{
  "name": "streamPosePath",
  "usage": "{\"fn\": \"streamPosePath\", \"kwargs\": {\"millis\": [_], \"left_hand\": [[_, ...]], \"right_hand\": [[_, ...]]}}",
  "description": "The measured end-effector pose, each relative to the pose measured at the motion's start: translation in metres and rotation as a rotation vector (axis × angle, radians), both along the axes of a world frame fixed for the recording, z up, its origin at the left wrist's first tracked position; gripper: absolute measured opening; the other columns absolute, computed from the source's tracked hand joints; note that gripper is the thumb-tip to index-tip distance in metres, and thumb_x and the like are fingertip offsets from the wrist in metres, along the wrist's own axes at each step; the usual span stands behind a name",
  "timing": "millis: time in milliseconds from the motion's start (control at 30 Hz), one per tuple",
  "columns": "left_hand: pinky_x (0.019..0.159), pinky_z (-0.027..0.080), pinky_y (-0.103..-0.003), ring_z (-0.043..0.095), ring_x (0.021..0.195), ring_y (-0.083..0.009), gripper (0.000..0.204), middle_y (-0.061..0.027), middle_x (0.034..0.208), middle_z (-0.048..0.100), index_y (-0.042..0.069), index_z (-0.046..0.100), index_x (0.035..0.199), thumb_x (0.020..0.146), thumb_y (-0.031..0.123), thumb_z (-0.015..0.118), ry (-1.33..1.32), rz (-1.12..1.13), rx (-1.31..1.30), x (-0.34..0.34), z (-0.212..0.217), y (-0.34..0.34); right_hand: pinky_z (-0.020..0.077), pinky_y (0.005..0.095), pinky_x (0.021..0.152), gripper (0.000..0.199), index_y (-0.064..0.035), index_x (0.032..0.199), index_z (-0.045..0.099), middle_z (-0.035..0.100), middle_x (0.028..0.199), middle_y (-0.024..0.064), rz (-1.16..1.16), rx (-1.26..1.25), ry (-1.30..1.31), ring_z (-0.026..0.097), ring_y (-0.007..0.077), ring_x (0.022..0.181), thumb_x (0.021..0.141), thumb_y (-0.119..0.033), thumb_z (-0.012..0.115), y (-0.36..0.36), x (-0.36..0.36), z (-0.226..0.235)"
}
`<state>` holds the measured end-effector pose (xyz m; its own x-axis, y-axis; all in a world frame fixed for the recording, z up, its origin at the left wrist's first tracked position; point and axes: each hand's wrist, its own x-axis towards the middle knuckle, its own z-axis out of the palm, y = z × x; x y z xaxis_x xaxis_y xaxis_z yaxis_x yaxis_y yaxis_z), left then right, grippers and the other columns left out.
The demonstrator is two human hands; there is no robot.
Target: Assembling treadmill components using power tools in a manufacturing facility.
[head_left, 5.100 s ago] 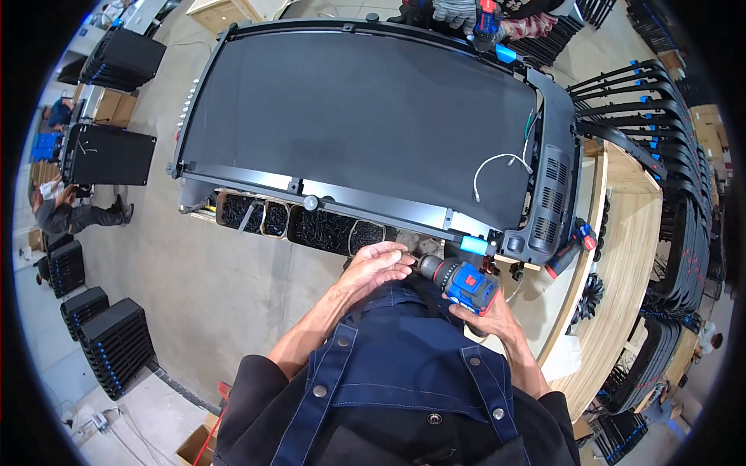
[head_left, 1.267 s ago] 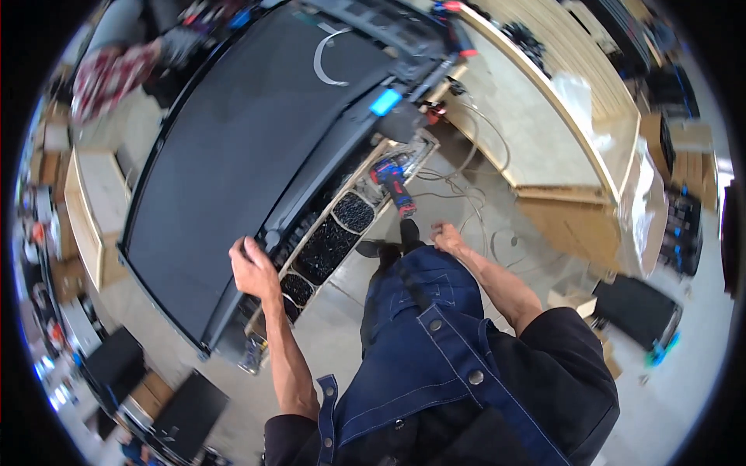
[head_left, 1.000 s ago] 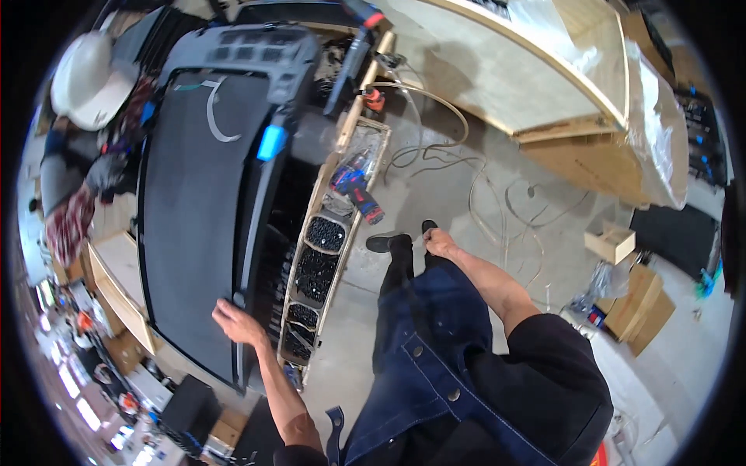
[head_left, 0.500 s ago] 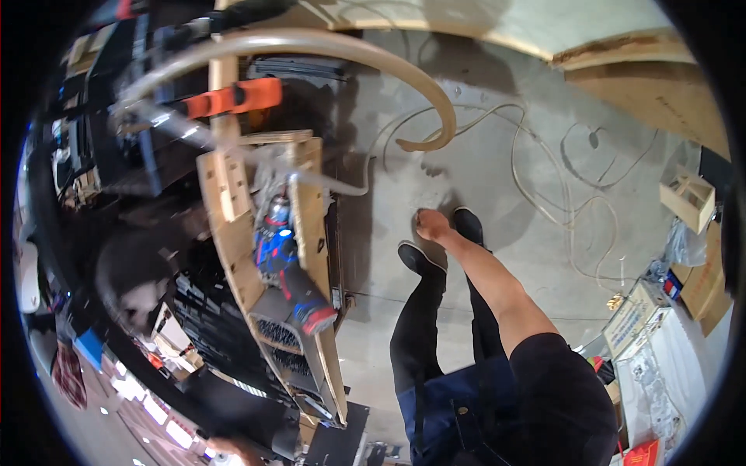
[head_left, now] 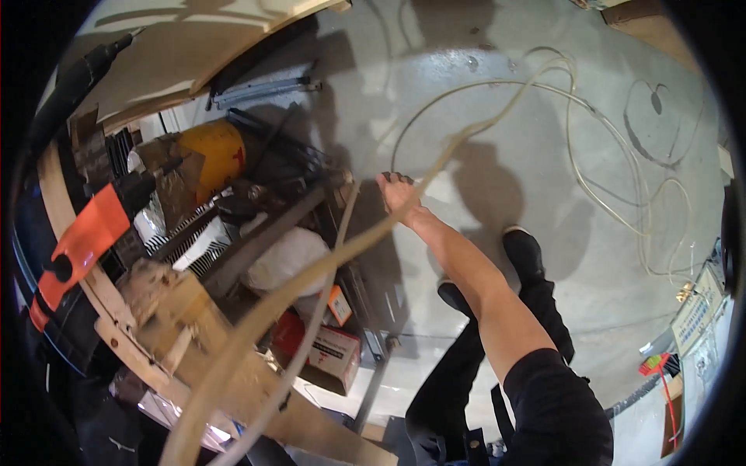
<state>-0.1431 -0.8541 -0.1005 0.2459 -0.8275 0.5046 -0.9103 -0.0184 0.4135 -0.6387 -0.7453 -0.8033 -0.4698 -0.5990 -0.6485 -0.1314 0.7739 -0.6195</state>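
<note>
Your right hand (head_left: 398,190), fingers curled narrow, now reaches low beside the cluttered grey metal shelf (head_left: 353,295); the blue-and-red power drill has left view, and so has your left hand.

Single head-worn fisheye view, looking steeply down — concrete floor (head_left: 544,155) below, cluttered shelf (head_left: 256,256) close at left
</note>
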Motion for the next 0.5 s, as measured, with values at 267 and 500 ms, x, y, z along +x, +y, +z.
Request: {"fn": "streamPosePath", "kwargs": {"millis": [267,500], "left_hand": [[0.084,0.055,-0.039,0.066,0.086,-0.0259,0.028,-0.0138,0.101,0.070,0.000,0.069,0.107,0.092,0.021,0.058,-0.099,0.044,0.051,-0.023,-0.047,-0.002],[0.080,0.055,-0.037,0.067,0.084,-0.0241,0.026,-0.0116,0.097,0.071,0.001,0.070,0.106,0.094,0.021,0.060,-0.233,0.084,0.180,-0.044,0.031,0.042]], "right_hand": [[0.0568,0.0470,0.076,0.029,-0.0075,0.113,0.059,0.062,0.101,0.0152,0.342,-0.080,0.349,0.067,0.0360,0.091,0.084,-0.010,0.062,-0.031,0.009,-0.017],[0.0558,0.0490,0.085,0.016,0.0006,0.096,0.067,0.069,0.104,0.0272,0.343,0.026,-0.157,0.068,0.0403,0.103,0.085,-0.004,0.057,0.093,0.034,0.050]]}}
